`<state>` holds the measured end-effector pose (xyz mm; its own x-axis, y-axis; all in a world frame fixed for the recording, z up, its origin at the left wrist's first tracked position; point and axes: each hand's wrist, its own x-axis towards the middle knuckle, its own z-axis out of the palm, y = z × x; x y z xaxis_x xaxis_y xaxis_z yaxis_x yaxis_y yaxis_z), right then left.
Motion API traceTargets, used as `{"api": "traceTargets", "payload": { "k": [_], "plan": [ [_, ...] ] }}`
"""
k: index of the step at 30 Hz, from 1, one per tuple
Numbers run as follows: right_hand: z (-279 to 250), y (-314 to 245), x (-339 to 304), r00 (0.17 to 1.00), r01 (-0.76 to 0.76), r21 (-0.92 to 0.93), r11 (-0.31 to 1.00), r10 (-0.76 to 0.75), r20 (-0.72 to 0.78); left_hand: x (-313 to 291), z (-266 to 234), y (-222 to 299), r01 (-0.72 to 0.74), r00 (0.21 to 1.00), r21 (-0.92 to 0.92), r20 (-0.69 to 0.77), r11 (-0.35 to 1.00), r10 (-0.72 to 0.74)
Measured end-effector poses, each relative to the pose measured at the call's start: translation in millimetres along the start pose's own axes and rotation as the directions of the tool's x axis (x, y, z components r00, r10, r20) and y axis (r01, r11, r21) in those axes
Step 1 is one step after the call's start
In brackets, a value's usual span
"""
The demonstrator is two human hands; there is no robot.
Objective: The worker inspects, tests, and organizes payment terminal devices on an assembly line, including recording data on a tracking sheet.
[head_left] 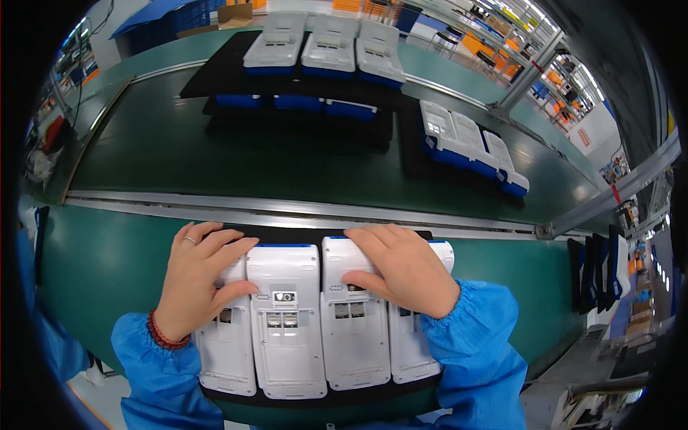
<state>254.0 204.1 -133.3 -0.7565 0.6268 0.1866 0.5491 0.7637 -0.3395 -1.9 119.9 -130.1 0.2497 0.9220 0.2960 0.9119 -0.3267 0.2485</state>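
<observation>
A row of several white handheld terminals with blue edges lies back side up on a black board [236, 400] in front of me. My left hand [206, 271] lies over the leftmost terminal [228, 358], its thumb and fingertips reaching the left edge of the second terminal [290, 358]. Over the third terminal [357, 355] and the rightmost terminal [412, 358] rests my right hand [401, 269], thumb beside a small opening in the third one's back. Both hands have their fingers apart and touch the casings without lifting them. Card slots show in the backs; my hands cover the upper outer parts.
Beyond a metal rail [287, 213] runs a dark green belt [143, 158]. Stacked black boards [204, 82] there carry white terminals [328, 46], and another group of terminals [466, 140] lies farther right. Dark padded boards [591, 272] stand at the bench's right end, near a metal post [530, 72].
</observation>
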Motion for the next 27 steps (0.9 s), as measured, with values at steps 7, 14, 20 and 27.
{"api": "traceTargets", "payload": {
  "k": [7,14,20,27],
  "plan": [
    [-9.8,-8.0,2.6,1.000,-0.006,0.060,0.998,0.007,-0.022,-36.3,-19.9,-6.9,0.188,0.956,-0.289,-0.166,0.939,-0.242],
    [21.0,-81.5,73.0,0.937,0.345,0.208,0.915,-0.349,-0.019,-108.8,-23.0,12.8,0.511,0.853,-0.484,0.183,0.710,-0.489],
    [33.8,-101.2,115.7,0.890,0.098,0.085,0.992,-0.125,0.438,-122.3,-10.2,9.2,0.515,0.857,-0.322,0.190,0.794,-0.479],
    [-35.4,-81.9,47.1,0.907,0.356,0.481,0.801,-0.171,-0.385,-90.6,-41.7,31.5,0.366,0.917,-0.930,0.365,-0.027,-0.162]
  ]
}}
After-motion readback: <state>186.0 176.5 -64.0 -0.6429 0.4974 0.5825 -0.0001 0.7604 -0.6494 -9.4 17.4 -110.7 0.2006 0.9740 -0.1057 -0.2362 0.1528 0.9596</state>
